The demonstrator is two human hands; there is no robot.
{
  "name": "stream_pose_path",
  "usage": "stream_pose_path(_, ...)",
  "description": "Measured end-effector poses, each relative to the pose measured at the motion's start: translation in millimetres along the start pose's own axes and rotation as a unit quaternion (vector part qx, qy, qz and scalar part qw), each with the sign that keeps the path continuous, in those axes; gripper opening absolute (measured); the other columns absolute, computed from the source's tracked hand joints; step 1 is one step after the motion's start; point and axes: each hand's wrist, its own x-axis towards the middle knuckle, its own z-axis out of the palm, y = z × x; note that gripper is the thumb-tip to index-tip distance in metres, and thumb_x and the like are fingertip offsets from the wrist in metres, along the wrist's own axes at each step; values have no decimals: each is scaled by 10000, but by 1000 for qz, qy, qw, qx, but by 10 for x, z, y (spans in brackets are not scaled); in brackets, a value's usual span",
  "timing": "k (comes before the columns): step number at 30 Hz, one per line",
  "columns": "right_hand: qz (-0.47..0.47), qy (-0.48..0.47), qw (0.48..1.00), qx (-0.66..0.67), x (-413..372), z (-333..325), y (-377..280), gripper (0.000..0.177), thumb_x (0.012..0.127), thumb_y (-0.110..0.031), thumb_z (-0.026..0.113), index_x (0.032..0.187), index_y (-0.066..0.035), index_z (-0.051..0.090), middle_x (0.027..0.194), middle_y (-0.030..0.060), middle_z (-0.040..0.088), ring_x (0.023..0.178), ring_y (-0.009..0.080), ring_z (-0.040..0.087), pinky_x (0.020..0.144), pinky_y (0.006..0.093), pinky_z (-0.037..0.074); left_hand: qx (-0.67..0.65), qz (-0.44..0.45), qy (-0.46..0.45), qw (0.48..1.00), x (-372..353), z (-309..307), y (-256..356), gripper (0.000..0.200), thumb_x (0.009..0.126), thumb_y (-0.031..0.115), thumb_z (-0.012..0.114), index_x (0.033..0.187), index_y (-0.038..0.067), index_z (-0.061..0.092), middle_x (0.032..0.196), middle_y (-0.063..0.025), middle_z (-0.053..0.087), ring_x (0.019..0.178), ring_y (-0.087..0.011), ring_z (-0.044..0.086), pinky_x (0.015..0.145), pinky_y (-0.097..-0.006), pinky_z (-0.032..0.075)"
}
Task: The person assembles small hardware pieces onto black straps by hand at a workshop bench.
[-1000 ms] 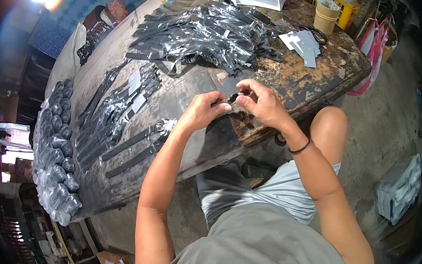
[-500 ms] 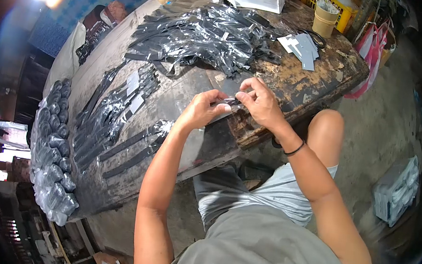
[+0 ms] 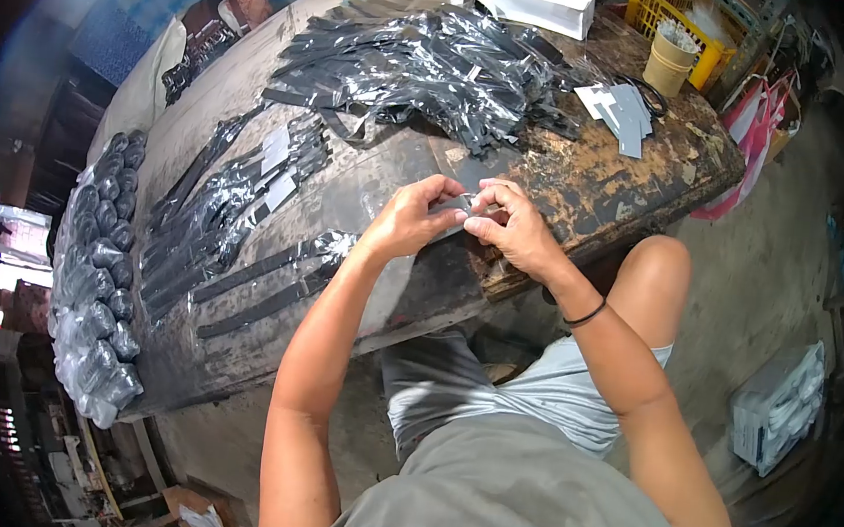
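Observation:
My left hand (image 3: 414, 213) is closed in a pinch on a small grey flat piece (image 3: 453, 206) near the table's front edge. Against its other end, the thumb and fingertips of my right hand (image 3: 511, 227) are pressed together; exactly what they grip is too small to make out. Left of my hands lie long black straps in clear plastic (image 3: 265, 280), their ends close to my left wrist. A few grey cards (image 3: 276, 150) rest on another bundle of wrapped black straps (image 3: 210, 220). Beyond my hands spreads a large heap of wrapped black straps (image 3: 419, 68).
The worn table (image 3: 369, 294) carries rolled plastic-wrapped bundles (image 3: 106, 266) along its left edge. At the far right are loose grey cards (image 3: 618, 112), a tan cup (image 3: 668, 64), a yellow crate (image 3: 716, 58) and a white box (image 3: 540, 5). A pink-striped bag (image 3: 754, 142) hangs beyond the corner.
My right hand has come down and closed in on the left, its raised fingers now at the piece. More of the grey piece shows. The whole view has shifted slightly.

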Motion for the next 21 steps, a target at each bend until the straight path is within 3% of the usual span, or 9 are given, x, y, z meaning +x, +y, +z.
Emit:
stream_pose_path(1, 0, -5, 1000, -1, 5, 2, 16, 229, 826, -199, 709, 933, -17, 621, 1251, 138, 472, 830, 180, 625, 728, 289, 524, 7, 22, 4, 1000, -1, 11, -20, 336, 828, 128, 712, 1115, 10, 583, 985, -59, 645, 904, -99, 573, 801, -274, 473)
stream_pose_path(3, 68, 36, 988, 132, 30, 7, 28, 198, 868, -185, 668, 918, 5, 648, 1266, 116, 468, 855, 152, 619, 698, 263, 537, 1, 37, 14, 999, -7, 33, -40, 385, 808, 156, 733, 1129, 12, 576, 1007, -78, 647, 920, -129, 591, 810, -290, 476)
stream_pose_path(5, 51, 66, 983, 163, 32, 11, 18, 204, 918, -178, 612, 913, 20, 658, 1272, 94, 463, 866, 146, 623, 689, 267, 553, -3, 47, 27, 999, -57, 52, -49, 434, 788, 184, 753, 1142, 14, 570, 1029, -98, 650, 935, -160, 610, 820, -305, 480)
stream_pose_path(8, 94, 57, 961, 253, 30, -15, -18, 211, 911, -194, 627, 934, 12, 663, 1292, 90, 447, 879, 151, 622, 708, 279, 551, 135, 73, 59, 986, -123, 69, -39, 596, 697, 285, 801, 1166, 18, 550, 1038, -187, 639, 980, -344, 618, 836, -396, 485)
stream_pose_path(9, 95, 50, 961, 253, 28, 18, -30, 211, 911, -194, 627, 934, 12, 663, 1292, 90, 447, 879, 151, 622, 708, 279, 551, 135, 69, 64, 986, -136, 88, -76, 596, 697, 285, 801, 1166, 18, 550, 1038, -187, 639, 980, -344, 618, 836, -396, 485)
stream_pose_path(12, 60, 9, 995, 75, 0, 36, -10, 239, 883, -234, 664, 980, -17, 683, 1307, 96, 449, 893, 148, 607, 720, 268, 539, 150, 87, 71, 982, -122, 144, -160, 557, 723, 268, 775, 1171, 23, 551, 1081, -187, 622, 1010, -352, 599, 827, -412, 483)
stream_pose_path(15, 34, 35, 998, 38, 40, 15, 64, 205, 887, -204, 661, 965, -16, 692, 1278, 109, 475, 892, 139, 599, 738, 262, 524, 161, 148, 107, 970, -127, 150, -129, 554, 720, 264, 773, 1172, 34, 551, 1083, -170, 613, 1008, -350, 594, 826, -410, 483)
stream_pose_path(16, 25, 57, 995, 84, 41, 29, 39, 201, 894, -200, 655, 962, -16, 698, 1245, 119, 500, 914, 140, 586, 767, 263, 496, 161, 152, 106, 969, -133, 152, -65, 554, 720, 264, 773, 1172, 34, 551, 1083, -170, 613, 1008, -350, 594, 826, -410, 483)
stream_pose_path(21, -1, 60, 996, 62, 22, 38, -15, 226, 906, -223, 643, 928, -2, 687, 1220, 121, 512, 951, 135, 558, 757, 266, 471, 196, 183, 159, 950, -111, 246, 99, 489, 702, 266, 768, 1116, 104, 565, 909, -107, 593, 883, -311, 598, 778, -418, 470)
